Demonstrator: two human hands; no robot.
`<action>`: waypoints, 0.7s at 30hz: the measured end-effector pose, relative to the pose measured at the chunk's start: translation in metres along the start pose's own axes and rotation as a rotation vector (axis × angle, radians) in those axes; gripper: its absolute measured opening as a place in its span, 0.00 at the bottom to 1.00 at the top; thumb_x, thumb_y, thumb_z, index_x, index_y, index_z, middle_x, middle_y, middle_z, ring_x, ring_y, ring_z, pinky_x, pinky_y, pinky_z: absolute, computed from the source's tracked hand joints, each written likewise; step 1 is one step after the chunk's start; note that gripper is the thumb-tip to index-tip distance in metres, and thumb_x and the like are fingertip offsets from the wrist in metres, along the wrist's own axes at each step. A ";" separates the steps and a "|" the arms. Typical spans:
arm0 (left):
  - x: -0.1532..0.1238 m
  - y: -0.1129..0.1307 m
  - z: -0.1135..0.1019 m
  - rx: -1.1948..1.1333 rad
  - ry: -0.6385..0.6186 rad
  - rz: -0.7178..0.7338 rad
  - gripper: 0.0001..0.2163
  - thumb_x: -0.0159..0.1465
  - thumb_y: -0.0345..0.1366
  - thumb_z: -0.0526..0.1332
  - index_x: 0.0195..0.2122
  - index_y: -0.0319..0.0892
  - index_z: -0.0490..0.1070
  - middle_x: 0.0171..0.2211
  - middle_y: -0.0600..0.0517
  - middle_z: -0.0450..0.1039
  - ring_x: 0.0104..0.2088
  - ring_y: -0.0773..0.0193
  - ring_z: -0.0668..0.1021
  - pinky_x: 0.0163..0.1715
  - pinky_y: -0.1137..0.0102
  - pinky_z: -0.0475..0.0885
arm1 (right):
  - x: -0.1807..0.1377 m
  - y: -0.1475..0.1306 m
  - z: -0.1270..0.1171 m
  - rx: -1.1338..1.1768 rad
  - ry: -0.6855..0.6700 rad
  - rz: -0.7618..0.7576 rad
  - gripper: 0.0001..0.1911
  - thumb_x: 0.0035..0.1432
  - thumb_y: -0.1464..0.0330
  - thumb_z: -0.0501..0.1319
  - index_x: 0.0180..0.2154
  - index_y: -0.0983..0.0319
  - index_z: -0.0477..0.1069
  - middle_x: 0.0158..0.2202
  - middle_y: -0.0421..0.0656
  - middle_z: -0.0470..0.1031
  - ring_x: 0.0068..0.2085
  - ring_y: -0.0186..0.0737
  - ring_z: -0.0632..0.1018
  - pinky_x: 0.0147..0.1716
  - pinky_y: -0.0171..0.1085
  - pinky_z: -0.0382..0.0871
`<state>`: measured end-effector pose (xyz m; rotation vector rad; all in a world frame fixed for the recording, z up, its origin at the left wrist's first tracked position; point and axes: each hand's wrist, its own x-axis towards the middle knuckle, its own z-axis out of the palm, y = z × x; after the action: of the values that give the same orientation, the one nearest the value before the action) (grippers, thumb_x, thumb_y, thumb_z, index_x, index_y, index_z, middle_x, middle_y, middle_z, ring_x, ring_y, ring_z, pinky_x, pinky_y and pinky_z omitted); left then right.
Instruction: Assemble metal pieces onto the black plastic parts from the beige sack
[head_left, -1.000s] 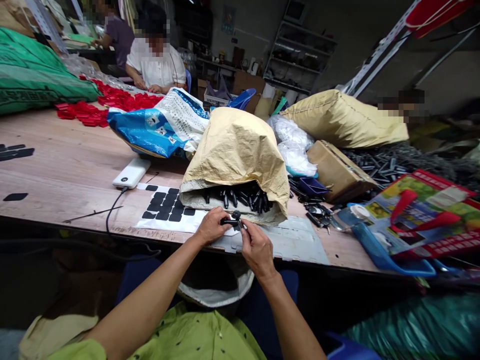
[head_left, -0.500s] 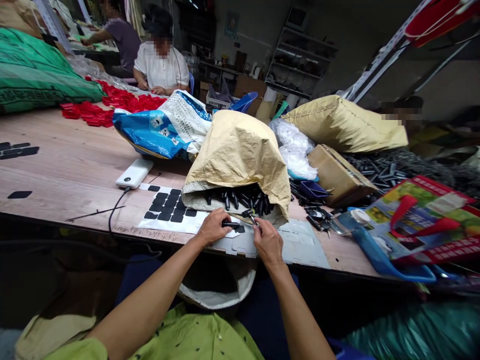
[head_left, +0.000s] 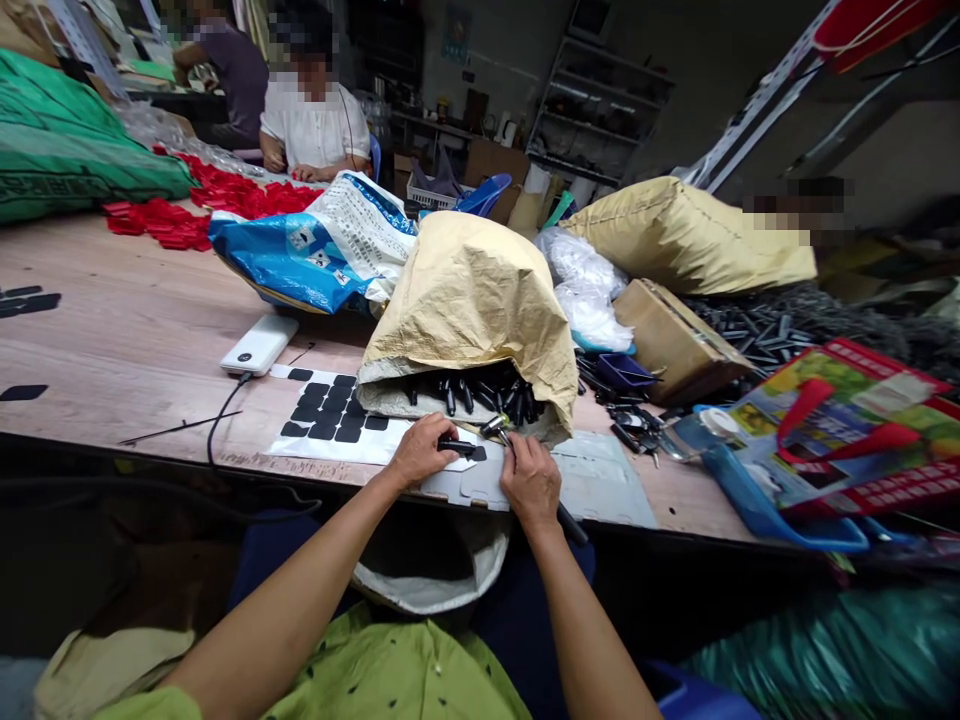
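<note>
While the person's left hand (head_left: 421,452) pinches a black tube-like piece (head_left: 457,446) over the grey board (head_left: 611,485), the right hand (head_left: 532,482) is closed around what looks like a hammer (head_left: 495,427), its head just before the mouth of a tan sack (head_left: 476,290) holding black pieces (head_left: 466,395)

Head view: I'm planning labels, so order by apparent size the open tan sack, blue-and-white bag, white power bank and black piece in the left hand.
1. Open tan sack
2. Blue-and-white bag
3. White power bank
4. Black piece, partly covered by the left hand
</note>
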<state>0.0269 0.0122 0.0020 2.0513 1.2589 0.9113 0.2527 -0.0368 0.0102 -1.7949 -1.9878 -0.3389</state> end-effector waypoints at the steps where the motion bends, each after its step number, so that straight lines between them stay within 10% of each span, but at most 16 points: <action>1: 0.000 0.000 0.000 0.001 -0.001 0.000 0.07 0.54 0.30 0.65 0.34 0.44 0.73 0.34 0.53 0.71 0.38 0.59 0.73 0.39 0.67 0.67 | 0.000 0.000 0.000 0.000 0.000 0.001 0.13 0.67 0.69 0.56 0.50 0.61 0.74 0.40 0.46 0.74 0.41 0.44 0.71 0.41 0.39 0.60; 21: -0.001 0.003 -0.002 -0.019 0.003 -0.009 0.07 0.54 0.29 0.66 0.34 0.43 0.73 0.34 0.53 0.72 0.39 0.59 0.74 0.40 0.67 0.67 | -0.001 0.000 0.001 -0.012 0.014 -0.002 0.13 0.68 0.68 0.55 0.50 0.61 0.74 0.40 0.46 0.74 0.41 0.44 0.71 0.41 0.39 0.60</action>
<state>0.0269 0.0103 0.0054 2.0288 1.2550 0.9191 0.2526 -0.0372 0.0086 -1.7934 -1.9820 -0.3634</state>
